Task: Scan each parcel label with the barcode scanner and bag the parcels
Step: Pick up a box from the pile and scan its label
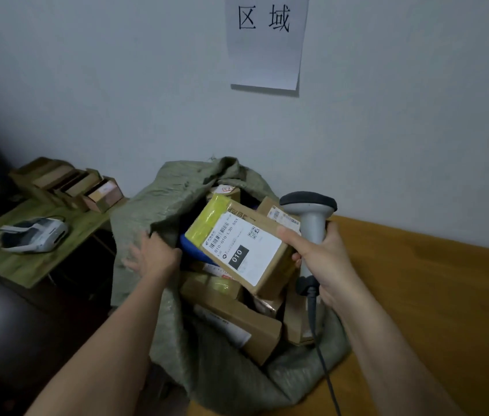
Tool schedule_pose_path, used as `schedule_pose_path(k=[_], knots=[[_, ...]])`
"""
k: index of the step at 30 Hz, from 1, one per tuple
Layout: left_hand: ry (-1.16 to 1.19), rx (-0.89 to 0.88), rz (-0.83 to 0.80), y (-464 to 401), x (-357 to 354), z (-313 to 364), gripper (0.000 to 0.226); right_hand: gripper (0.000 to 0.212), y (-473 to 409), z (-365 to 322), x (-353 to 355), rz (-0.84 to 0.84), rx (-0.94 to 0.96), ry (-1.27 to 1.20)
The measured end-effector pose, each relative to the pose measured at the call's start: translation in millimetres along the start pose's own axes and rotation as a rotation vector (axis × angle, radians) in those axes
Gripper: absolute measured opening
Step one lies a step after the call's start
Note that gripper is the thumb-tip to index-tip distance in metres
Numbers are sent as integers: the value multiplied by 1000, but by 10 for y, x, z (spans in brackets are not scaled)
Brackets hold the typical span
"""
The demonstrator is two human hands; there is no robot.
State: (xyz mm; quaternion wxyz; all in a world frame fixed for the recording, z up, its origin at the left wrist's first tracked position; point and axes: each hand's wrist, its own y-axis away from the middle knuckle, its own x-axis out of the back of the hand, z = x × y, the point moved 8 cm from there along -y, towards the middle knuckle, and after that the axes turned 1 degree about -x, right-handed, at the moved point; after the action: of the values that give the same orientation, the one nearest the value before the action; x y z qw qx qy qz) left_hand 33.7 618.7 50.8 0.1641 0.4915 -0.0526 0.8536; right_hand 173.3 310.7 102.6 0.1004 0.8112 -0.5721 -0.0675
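Head view: your right hand [324,259] is wrapped round the barcode scanner [310,223] grip with the labelled parcel [246,250] pinched against it, over the sack [207,355] mouth at 6 o'clock. Left hand [150,253] grips the sack's rim at 9 o'clock. Keep the mouth wide, lower the parcel flat onto the boxes inside. Sack is limp woven green; parcel rigid cardboard, glossy white label, yellow tape

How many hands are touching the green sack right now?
1. The left hand grips the green sack at its open rim. The right hand holds the barcode scanner and a labelled parcel above the opening, not the sack.
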Motion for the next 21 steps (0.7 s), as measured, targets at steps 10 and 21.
schedule_pose_path(k=[10, 21], knots=[[457, -635, 472, 216, 783, 334, 44, 90, -373, 258, -1106, -36, -3, 107], [192, -522, 265, 445, 251, 403, 8, 47, -242, 263, -650, 45, 88, 1]])
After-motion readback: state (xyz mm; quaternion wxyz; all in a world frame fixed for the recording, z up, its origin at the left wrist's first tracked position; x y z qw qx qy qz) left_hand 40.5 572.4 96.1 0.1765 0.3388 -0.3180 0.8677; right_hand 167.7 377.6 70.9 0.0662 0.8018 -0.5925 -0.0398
